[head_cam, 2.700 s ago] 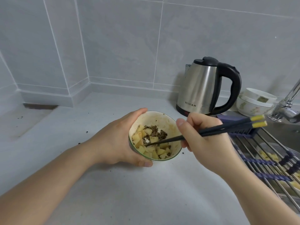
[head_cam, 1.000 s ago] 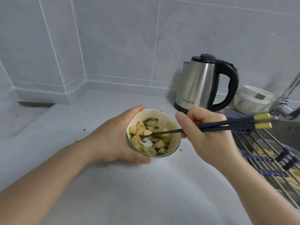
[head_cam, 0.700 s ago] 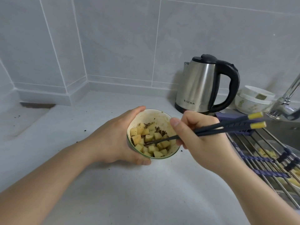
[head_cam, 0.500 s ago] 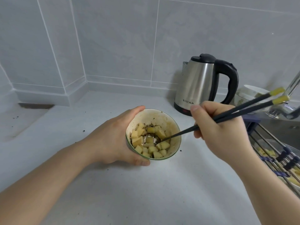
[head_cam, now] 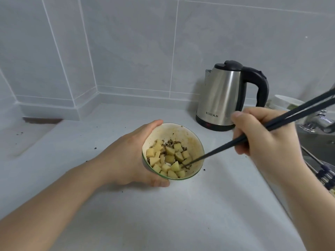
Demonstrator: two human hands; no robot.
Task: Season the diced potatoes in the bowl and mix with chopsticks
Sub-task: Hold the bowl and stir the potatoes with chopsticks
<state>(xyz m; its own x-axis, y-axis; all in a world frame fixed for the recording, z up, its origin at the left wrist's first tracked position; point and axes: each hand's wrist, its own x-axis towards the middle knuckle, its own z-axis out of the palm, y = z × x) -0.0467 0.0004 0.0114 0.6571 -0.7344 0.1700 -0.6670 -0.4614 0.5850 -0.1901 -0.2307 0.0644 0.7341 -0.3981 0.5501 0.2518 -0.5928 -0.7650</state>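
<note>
The bowl (head_cam: 190,136) sits on the pale countertop (head_cam: 163,214) a little below the middle of my view, cream inside with a thin green rim and smears of seasoning up its inner wall. The diced potatoes (head_cam: 170,160) are pale yellow cubes heaped toward the 7 o'clock side of the bowl, with a dark speckled patch of seasoning (head_cam: 171,143) lying among them toward 12 o'clock. My left hand (head_cam: 126,160) wraps the bowl from its 9 o'clock side, thumb at the near rim and fingers curled round the far rim. My right hand (head_cam: 266,140), at 3 o'clock from the bowl, grips the dark chopsticks (head_cam: 223,148), whose tips dip into the potatoes at about 4 o'clock inside the bowl. Their upper ends run out of the frame at the right edge, so I cannot see how they finish. A steel kettle (head_cam: 223,98) with a black handle stands at 1 o'clock from the bowl. Past my right hand there seems to be a stack of white dishes (head_cam: 282,104) and a tap (head_cam: 319,122), both blurred and partly hidden by the chopsticks. Dark crumbs dot the countertop around the bowl.
</note>
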